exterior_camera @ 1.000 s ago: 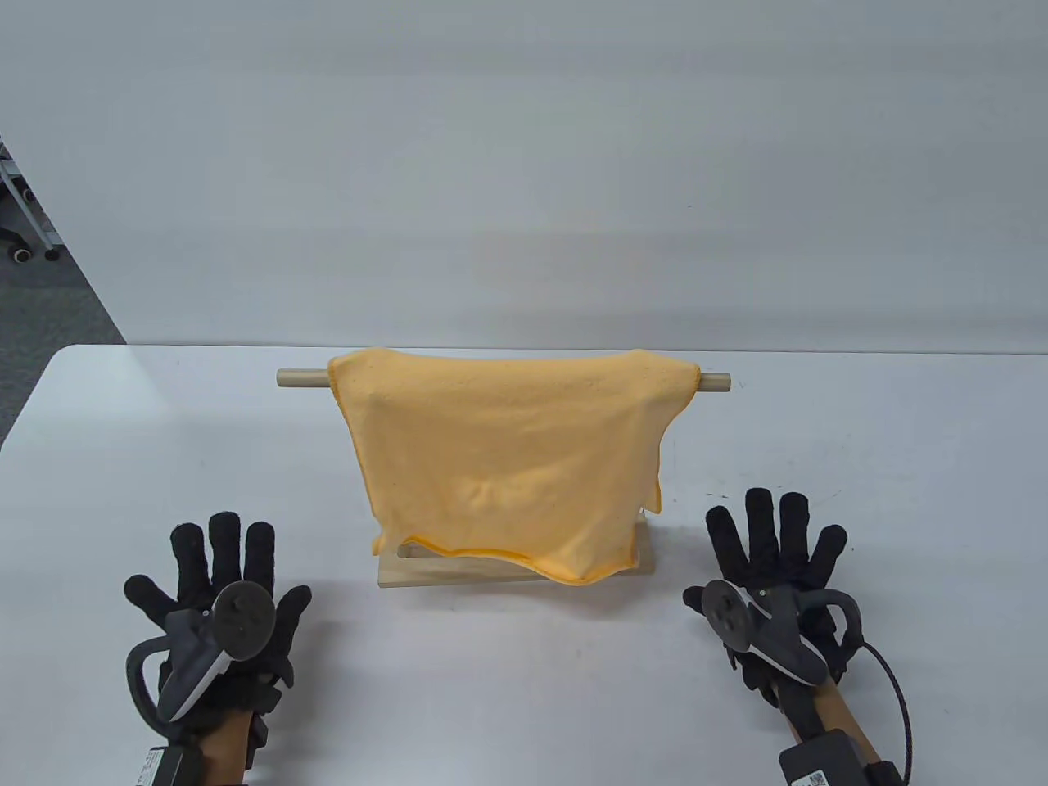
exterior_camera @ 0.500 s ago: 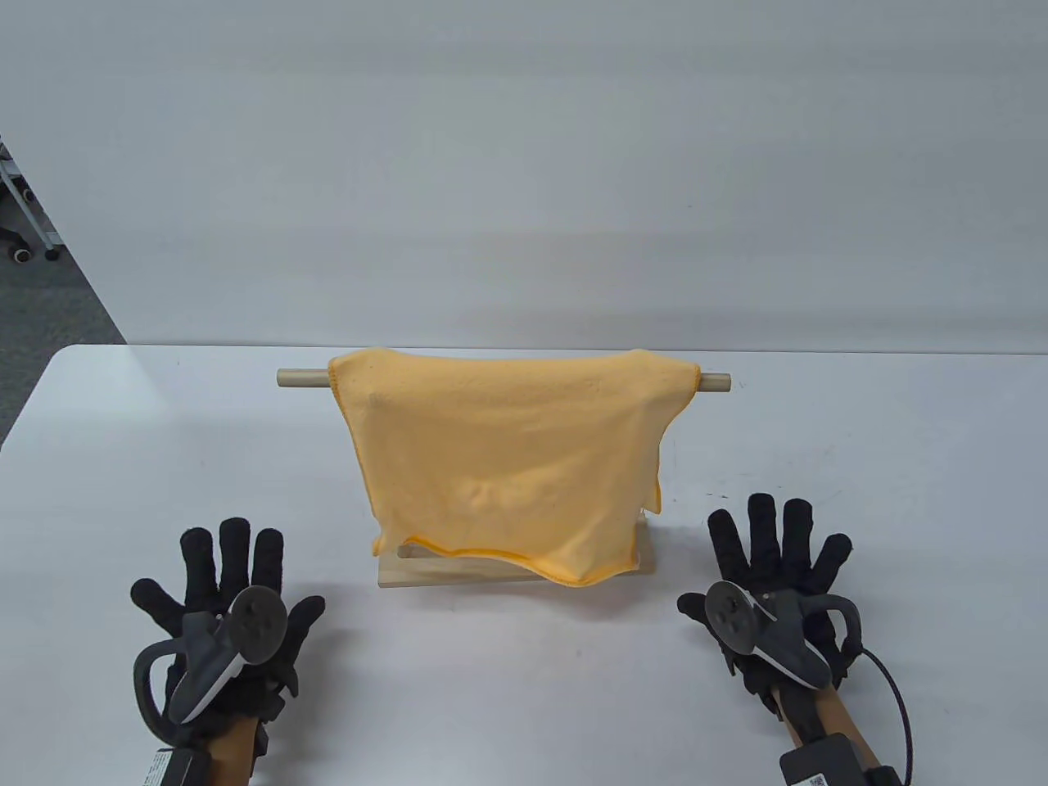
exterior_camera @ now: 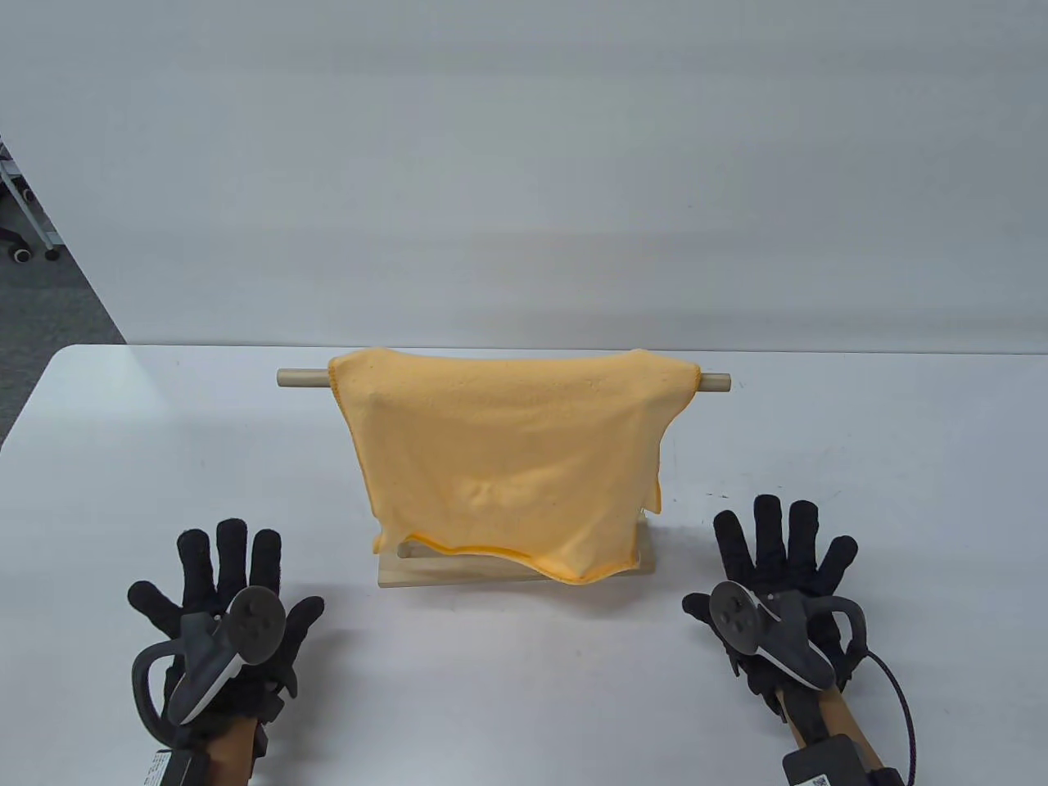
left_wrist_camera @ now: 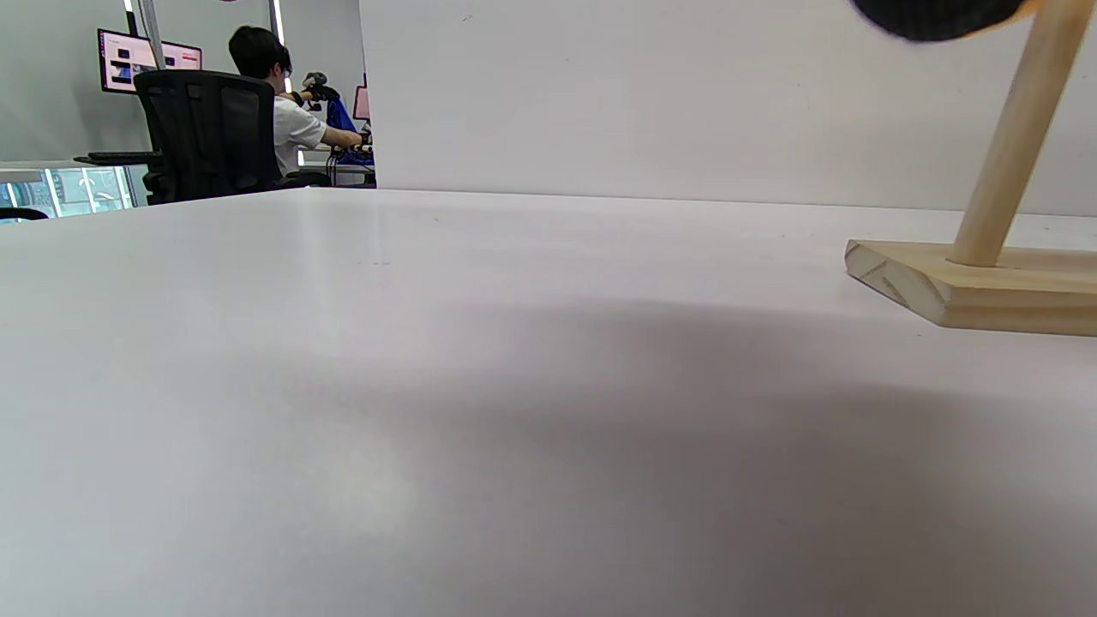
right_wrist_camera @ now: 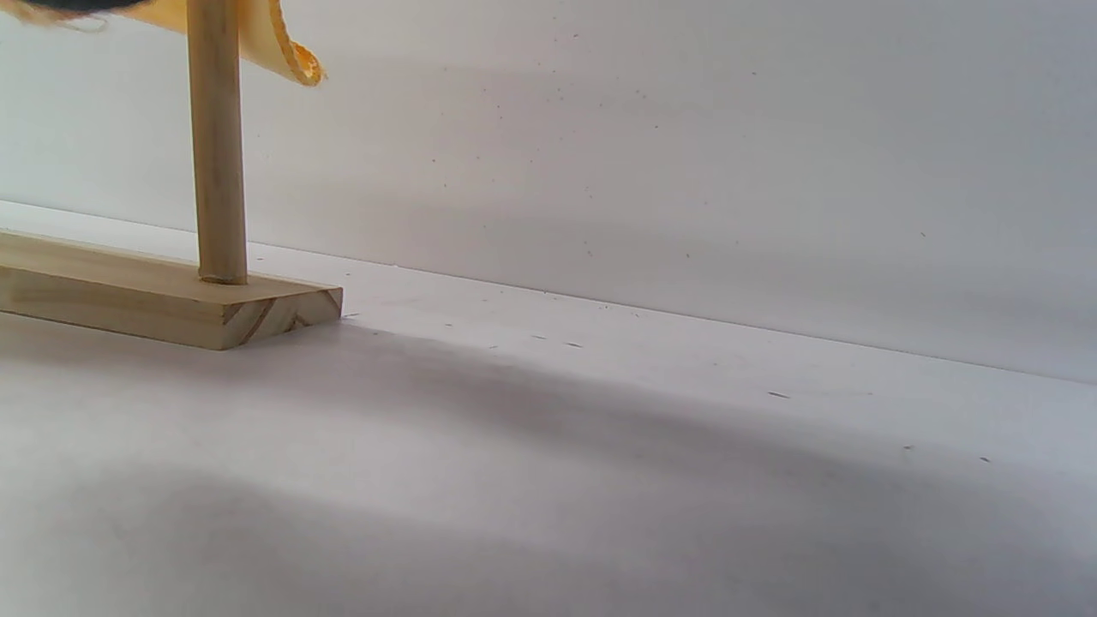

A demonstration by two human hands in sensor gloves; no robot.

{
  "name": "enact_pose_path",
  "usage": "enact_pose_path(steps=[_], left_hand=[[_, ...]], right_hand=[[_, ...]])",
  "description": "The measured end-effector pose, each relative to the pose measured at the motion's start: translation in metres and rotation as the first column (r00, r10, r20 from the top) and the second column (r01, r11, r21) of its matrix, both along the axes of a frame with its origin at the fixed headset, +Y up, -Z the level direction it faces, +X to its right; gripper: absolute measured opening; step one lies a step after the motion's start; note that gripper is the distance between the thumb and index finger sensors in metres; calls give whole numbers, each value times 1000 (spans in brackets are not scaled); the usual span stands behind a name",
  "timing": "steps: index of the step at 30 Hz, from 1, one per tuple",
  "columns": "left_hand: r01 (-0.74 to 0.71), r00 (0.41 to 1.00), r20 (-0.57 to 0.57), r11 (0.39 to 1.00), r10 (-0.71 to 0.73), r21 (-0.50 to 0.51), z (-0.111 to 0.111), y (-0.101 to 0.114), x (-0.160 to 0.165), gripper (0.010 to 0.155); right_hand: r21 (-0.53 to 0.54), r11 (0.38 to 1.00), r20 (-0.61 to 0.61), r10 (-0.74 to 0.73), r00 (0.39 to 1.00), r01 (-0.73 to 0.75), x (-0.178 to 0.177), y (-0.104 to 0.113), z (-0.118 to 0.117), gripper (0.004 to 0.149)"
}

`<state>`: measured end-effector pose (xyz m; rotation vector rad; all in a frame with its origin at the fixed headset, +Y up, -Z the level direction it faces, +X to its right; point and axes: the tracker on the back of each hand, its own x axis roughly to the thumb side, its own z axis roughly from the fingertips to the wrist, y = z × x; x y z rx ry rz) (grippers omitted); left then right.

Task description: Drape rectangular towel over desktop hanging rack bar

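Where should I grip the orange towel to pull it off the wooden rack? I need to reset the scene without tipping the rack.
Pinch the orange towel at its two top corners where it folds over the round wooden bar, coming from above with the fingers of both hands. It hangs across the bar, so lifting straight up should clear it without dragging the light wooden base sideways.

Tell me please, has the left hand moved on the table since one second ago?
Yes. The left hand has shifted slightly to the right, toward the wooden rack base, which has stayed in place under the yellow towel.
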<state>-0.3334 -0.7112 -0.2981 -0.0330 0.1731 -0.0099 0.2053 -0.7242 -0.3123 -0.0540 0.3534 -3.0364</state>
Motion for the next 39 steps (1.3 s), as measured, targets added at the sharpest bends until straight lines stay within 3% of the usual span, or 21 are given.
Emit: enact_pose_path(steps=[39], left_hand=[[-242,968,-78,970,240,-22,3,-3,-17,89]], right_hand=[[-52,999,39,-5,999,7,8,-5,0,89]])
